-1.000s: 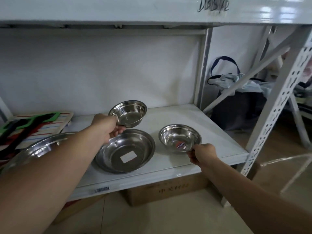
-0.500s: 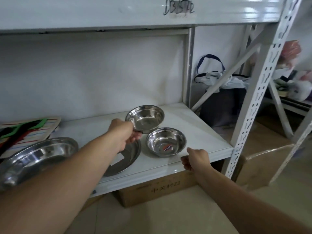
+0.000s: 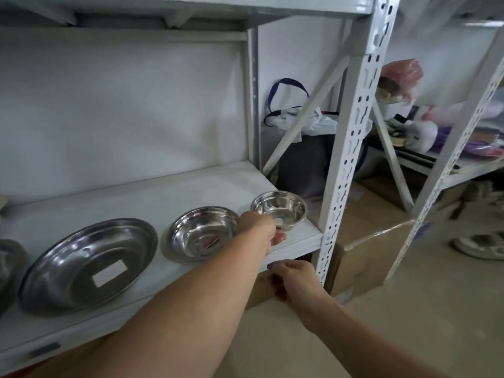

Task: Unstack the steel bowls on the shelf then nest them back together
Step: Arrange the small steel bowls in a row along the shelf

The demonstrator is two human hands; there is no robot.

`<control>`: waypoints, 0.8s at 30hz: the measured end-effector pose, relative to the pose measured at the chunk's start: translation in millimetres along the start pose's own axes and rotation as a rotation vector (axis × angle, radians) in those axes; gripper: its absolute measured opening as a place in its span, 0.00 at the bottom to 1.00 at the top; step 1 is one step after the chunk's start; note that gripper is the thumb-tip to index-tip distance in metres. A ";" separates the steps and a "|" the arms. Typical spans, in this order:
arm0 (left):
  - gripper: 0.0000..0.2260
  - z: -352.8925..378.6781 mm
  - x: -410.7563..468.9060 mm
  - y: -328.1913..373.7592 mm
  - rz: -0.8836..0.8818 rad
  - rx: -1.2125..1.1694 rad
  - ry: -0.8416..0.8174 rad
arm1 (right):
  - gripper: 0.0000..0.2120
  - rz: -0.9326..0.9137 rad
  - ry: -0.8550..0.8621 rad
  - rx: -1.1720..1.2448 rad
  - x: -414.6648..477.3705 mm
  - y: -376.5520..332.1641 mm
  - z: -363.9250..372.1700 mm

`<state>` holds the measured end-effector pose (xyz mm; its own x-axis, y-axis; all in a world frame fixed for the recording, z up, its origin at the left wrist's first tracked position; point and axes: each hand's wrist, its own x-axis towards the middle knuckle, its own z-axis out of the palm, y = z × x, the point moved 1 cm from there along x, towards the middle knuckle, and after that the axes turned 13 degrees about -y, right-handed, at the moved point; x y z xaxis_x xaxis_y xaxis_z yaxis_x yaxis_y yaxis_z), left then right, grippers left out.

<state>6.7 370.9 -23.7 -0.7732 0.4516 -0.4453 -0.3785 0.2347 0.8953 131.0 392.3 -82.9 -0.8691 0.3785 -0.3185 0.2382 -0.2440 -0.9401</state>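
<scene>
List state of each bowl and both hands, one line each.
Smallest bowl: upright, gripped at its rim, by the shelf's right end.
Medium bowl: upright on shelf, unstacked.
Wide bowl: on shelf, unstacked.
Left hand: holding smallest bowl.
Right hand: empty, below shelf edge.

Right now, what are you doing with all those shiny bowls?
A person is spreading steel bowls out along a white shelf. The left hand holds the smallest bowl by its rim at the shelf's right end. The medium bowl and wide shallow bowl sit separately. The right hand is below the shelf edge, holding nothing.
</scene>
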 end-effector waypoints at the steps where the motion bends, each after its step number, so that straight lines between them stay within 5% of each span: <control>1: 0.14 2.0 4.0 -4.5 -0.014 -0.011 0.008 | 0.09 0.004 0.001 -0.003 1.1 0.8 -4.1; 12: 0.17 2.6 6.0 -16.8 -0.061 -0.068 -0.134 | 0.10 0.019 0.010 0.004 3.7 3.3 -19.5; 15: 0.10 -9.1 -20.2 -20.4 -0.065 -0.062 -0.186 | 0.09 0.019 0.019 0.020 1.4 6.8 -19.9; 20: 0.09 -76.6 -73.9 -53.6 -0.079 0.087 -0.253 | 0.10 0.027 0.034 -0.018 -6.8 7.9 -2.7; 24: 0.06 -161.0 -113.0 -85.9 -0.089 0.068 -0.131 | 0.08 0.034 0.013 -0.053 -16.7 4.8 33.4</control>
<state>44.6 161.1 -48.6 -0.6635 0.5336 -0.5245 -0.4037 0.3349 0.8514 132.2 355.0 -78.0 -0.8546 0.3825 -0.3511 0.2902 -0.2090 -0.9339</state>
